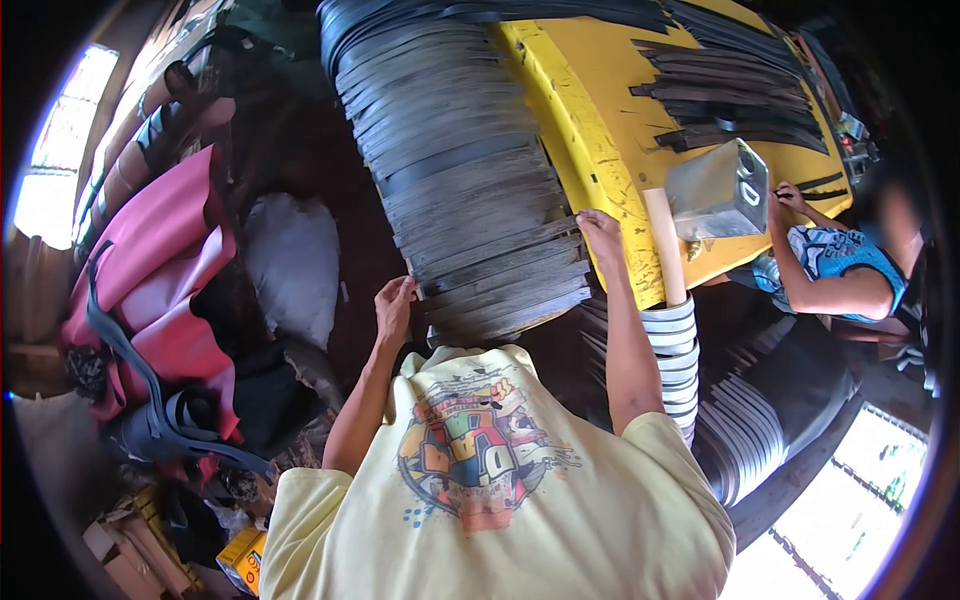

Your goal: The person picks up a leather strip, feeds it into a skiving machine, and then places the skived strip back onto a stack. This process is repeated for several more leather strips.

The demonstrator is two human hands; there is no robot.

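Note:
A long row of dark grey, belt-like strips (465, 165) lies crosswise, each overlapping its neighbour, and runs away from my body. My left hand (396, 305) is closed at the left edge of the row, thumb and fingers pinching the end of a dark strip (500, 245). On the opposite edge, my right hand (602, 238) pinches the other end of the strip, close beside the yellow table. More strips lie between my hands and my shirt, their near ends reaching almost to my chest.
A yellow table (580, 130) at the right carries bundled black strips (735, 90) and a metal can (720, 190). White-edged rolls (672, 360) stand below it. Another person (850, 265) works at its far right. Pink sheets (150, 270) and a white sack (292, 265) lie left.

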